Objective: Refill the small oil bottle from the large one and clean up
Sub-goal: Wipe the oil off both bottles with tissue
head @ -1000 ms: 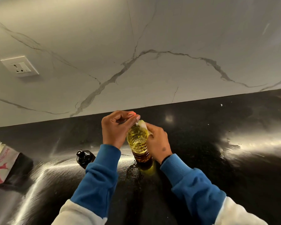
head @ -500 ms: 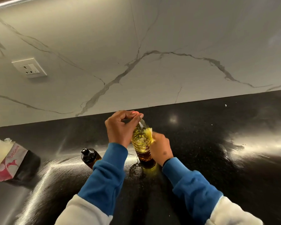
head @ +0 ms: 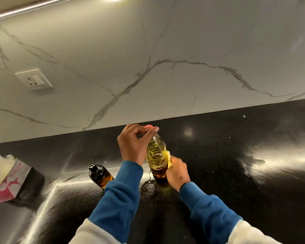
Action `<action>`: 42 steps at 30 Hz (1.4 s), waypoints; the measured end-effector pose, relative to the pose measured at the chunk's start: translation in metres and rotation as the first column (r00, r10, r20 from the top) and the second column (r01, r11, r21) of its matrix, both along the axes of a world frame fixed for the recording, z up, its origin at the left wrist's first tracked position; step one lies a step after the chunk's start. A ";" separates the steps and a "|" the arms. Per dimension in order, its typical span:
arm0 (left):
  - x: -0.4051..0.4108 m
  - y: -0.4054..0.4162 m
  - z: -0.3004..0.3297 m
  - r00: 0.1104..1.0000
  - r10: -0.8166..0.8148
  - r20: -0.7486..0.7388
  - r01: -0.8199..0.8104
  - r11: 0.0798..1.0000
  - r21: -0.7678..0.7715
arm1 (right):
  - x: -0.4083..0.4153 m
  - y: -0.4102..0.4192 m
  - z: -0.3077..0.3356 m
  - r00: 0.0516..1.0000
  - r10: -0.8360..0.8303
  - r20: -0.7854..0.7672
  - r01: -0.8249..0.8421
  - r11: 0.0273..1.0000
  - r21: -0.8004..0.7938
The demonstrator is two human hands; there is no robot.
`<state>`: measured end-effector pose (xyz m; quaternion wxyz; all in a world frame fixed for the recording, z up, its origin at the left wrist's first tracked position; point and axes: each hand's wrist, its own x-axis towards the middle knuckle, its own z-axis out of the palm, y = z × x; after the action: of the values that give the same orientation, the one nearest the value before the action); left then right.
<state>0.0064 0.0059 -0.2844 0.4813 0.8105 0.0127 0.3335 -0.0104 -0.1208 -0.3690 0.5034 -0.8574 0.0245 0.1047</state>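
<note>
Nearest the camera, two forearms in blue cuffs over white sleeves reach forward over a black counter (head: 236, 182), polished and speckled, with bright streaks of glare on the left and on the right. A wet patch (head: 149, 186) glistens on the counter just in front of the big bottle (head: 157, 155).

The right hand (head: 177, 170) is curled round a yellowish tissue (head: 169, 158) and presses it against the lower right side of the big bottle. That bottle is clear, ribbed, holds yellow oil and stands upright on the counter between the two hands. The left hand (head: 133, 143) pinches its top, fingertips closed over the cap (head: 148, 127).

The small bottle (head: 99, 175), dark with a black stopper, stands just left of the left sleeve, apart from the big one. Far left lies a pink and white tissue pack (head: 9, 180), white sheets showing from its top.

Behind the counter rises a white marble wall (head: 183, 41) with grey veins, a white socket (head: 33, 79) at left, and a light strip along the top edge.
</note>
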 end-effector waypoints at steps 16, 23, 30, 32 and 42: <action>0.006 0.017 0.007 0.975 -0.194 -0.103 0.190 0.980 -0.052 | 0.009 -0.004 0.008 0.997 0.025 0.079 -0.024 1.000 -0.012; 0.007 0.013 -0.001 0.987 -0.155 -0.051 0.151 0.986 -0.067 | 0.025 0.001 0.036 0.983 0.011 0.183 -0.029 0.995 0.097; 0.006 0.002 0.002 1.000 0.013 -0.022 -0.013 1.000 0.009 | 0.019 0.009 0.052 0.872 0.012 0.489 -0.088 0.987 0.132; 0.008 0.002 0.004 0.999 0.019 -0.035 -0.017 0.999 0.045 | 0.018 0.009 0.023 0.937 0.011 0.349 -0.012 1.000 0.003; 0.008 0.015 0.005 0.997 -0.049 -0.059 0.050 0.999 0.020 | 0.026 0.007 0.036 0.974 0.056 0.221 -0.058 0.998 0.002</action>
<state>0.0146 0.0205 -0.2791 0.4802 0.8250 0.0032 0.2979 0.0161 -0.1140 -0.3334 0.5034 -0.8619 -0.0568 0.0234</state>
